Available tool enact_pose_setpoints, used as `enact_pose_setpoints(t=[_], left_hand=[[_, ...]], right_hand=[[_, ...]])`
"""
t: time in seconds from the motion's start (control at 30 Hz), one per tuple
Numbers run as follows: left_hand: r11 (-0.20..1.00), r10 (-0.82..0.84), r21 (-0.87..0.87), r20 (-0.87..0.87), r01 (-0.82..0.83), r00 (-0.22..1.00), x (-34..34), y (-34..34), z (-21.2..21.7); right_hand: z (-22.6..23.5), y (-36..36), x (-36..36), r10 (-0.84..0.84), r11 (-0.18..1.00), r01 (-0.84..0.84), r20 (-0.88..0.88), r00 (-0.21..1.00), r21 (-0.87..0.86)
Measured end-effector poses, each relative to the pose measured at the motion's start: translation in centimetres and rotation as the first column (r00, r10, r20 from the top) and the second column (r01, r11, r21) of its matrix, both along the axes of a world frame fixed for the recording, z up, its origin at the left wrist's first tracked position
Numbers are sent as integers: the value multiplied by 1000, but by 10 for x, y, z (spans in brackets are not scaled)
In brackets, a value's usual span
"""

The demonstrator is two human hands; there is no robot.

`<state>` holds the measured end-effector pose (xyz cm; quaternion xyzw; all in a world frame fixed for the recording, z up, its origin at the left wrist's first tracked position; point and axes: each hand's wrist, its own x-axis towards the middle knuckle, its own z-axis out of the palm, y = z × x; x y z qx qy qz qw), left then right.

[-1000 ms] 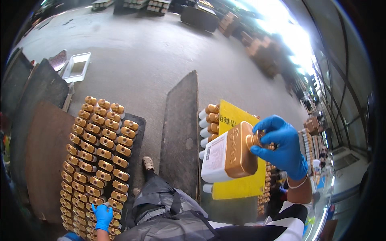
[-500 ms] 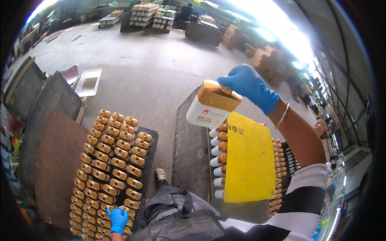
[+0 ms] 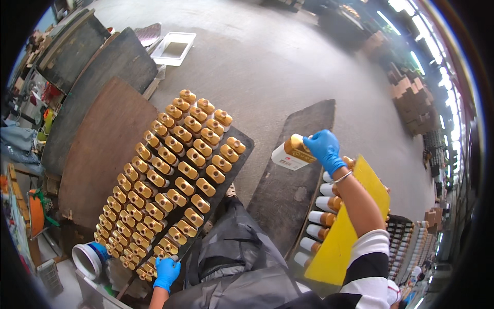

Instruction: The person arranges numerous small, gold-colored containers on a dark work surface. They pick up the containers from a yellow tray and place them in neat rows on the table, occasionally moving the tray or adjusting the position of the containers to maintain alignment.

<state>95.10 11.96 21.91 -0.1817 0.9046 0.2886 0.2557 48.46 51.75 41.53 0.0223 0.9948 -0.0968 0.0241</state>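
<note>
Right hand point(image 3: 323, 149) grips a white-and-gold bottle point(image 3: 289, 153) aloft beside the standing gold bottles point(image 3: 175, 175), apparently mid-transfer; left hand point(image 3: 166, 273) rests, fingers curled, on that batch's near edge; next comes careful upright placement.

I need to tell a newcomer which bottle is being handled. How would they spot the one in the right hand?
Find the yellow sheet at the lower right, lying over a row of bottles. Just above its top, the blue-gloved right hand holds a white and gold bottle. It alone is lifted and tilted sideways; the others stand packed on boards.
</note>
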Motion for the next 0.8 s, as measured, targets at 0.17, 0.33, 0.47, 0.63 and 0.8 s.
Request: enact_pose_setpoints(t=[0.17,0.33,0.47,0.63,0.8], left_hand=[[985,165,27,191,-173,968,4,12,21],[952,251,85,330,-294,910,-1,41,44],[779,467,68,600,-623,649,-68,73,86],[787,468,27,624,-617,625,-88,92,93],[800,462,18,619,-599,635,-102,97,88]], right_hand=[[-164,2,-52,-101,995,99,84,991,32],[-291,-24,-102,-157,987,163,191,969,-14],[-362,-53,-136,-196,974,215,223,955,-64],[-405,-83,-172,-216,965,245,253,943,-90],[-430,-106,-187,-260,950,297,284,923,-93]])
